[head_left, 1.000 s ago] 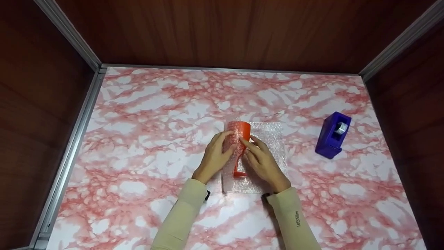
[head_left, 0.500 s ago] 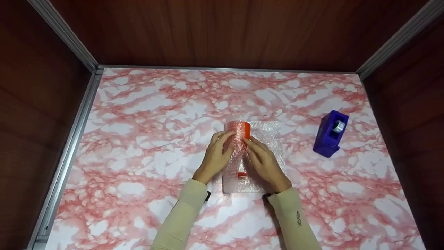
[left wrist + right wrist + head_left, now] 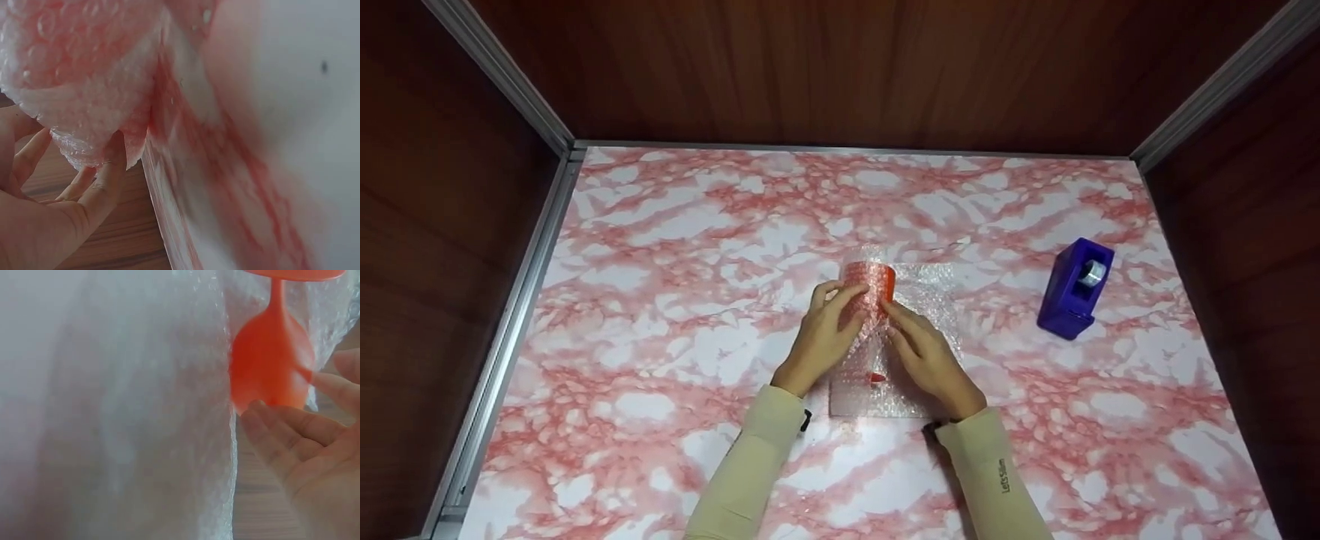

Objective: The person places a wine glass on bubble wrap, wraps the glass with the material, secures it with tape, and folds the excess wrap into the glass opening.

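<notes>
Near the middle of the marbled tabletop (image 3: 690, 330), an orange goblet (image 3: 889, 283) lay on its side, mostly covered by bubble wrap (image 3: 926, 289). Rolling it well probably called for a taut sheet, even pressure along the bowl (image 3: 264, 354), and little force on the slender stem (image 3: 277, 295). The left hand (image 3: 821, 341) held the wrapped side, digits curved around it; the right hand (image 3: 931, 364) held the bowl's bare side between slightly parted digits, with the foot (image 3: 877, 379) lying between the wrists.
</notes>
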`<state>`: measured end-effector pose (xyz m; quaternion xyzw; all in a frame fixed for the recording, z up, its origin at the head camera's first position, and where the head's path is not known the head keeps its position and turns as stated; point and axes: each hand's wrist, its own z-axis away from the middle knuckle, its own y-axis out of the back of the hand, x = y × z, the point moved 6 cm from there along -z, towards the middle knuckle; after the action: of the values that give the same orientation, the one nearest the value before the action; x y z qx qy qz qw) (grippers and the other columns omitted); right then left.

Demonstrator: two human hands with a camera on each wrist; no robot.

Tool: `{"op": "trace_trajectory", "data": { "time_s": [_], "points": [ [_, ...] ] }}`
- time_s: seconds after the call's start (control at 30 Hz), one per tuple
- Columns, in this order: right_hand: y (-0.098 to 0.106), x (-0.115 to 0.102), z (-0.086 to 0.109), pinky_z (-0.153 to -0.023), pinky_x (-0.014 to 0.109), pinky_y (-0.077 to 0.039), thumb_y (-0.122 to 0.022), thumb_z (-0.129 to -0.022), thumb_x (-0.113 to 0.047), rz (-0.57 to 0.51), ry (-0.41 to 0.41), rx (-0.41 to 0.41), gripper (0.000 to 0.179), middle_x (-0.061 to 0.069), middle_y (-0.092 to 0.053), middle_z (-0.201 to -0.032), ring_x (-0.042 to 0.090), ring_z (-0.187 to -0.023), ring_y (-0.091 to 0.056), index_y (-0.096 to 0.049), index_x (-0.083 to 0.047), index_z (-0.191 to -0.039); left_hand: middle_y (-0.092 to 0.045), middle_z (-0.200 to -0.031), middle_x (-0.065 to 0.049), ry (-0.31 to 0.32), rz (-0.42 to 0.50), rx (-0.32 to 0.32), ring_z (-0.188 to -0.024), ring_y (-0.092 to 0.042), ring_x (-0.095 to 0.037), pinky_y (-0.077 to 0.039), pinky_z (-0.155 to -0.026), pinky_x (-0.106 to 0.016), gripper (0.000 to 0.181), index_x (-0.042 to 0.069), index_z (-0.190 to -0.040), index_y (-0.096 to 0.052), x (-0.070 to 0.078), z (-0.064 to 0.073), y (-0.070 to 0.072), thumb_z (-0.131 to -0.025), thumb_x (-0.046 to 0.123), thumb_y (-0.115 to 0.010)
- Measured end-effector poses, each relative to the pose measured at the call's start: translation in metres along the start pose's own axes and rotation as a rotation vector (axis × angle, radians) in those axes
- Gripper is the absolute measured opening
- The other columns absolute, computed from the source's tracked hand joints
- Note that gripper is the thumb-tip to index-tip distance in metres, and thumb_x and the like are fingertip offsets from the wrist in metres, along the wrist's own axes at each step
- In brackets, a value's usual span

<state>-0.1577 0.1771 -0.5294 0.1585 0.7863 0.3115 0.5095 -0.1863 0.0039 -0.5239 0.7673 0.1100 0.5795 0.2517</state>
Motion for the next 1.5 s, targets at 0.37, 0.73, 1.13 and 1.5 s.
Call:
{"op": "trace_trajectory", "data": {
  "time_s": [0.37,0.73,1.13,1.5],
  "points": [
    [0.009,-0.018,-0.004,-0.105,0.052,-0.038,-0.062,-0.098,-0.008,0.263,0.155,0.079,0.042,0.016,-0.054,-0.143,0.041,-0.125,-0.050,-0.056,0.005,-0.138,-0.044,-0.139,-0.019,-0.083,-0.082,0.034,-0.104,-0.060,-0.024,-0.051,-0.087,-0.035,0.037,0.015,-0.136,-0.063,0.012,-0.002,-0.005,-0.099,0.020,-0.066],
    [0.014,-0.017,-0.002,-0.104,0.061,-0.036,-0.062,-0.100,-0.016,0.266,0.104,0.046,0.043,0.019,-0.055,-0.140,0.037,-0.118,-0.057,-0.057,-0.002,-0.140,-0.045,-0.143,-0.014,-0.013,-0.019,0.045,-0.094,-0.060,-0.019,-0.051,-0.082,-0.034,0.042,0.010,-0.140,-0.057,0.007,-0.002,-0.005,-0.099,0.017,-0.061],
    [0.011,-0.005,0.003,-0.108,0.052,-0.038,-0.058,-0.103,-0.023,0.084,-0.029,-0.039,0.052,0.022,-0.041,-0.152,0.038,-0.131,-0.047,-0.045,0.000,-0.149,-0.058,-0.115,-0.002,0.087,0.119,-0.082,-0.100,-0.056,-0.017,-0.049,-0.085,-0.036,0.042,0.023,-0.148,-0.046,-0.007,-0.002,-0.012,-0.106,0.025,-0.050],
    [0.005,0.007,0.007,-0.096,0.043,-0.049,-0.052,-0.105,-0.037,-0.112,-0.148,-0.151,0.062,0.004,-0.026,-0.162,0.020,-0.112,-0.063,-0.029,-0.017,-0.159,-0.057,-0.114,-0.004,0.106,0.122,-0.081,-0.105,-0.053,-0.017,-0.047,-0.089,-0.036,0.043,0.023,-0.149,-0.047,-0.008,-0.003,-0.011,-0.106,0.020,-0.049]
  ]
}}
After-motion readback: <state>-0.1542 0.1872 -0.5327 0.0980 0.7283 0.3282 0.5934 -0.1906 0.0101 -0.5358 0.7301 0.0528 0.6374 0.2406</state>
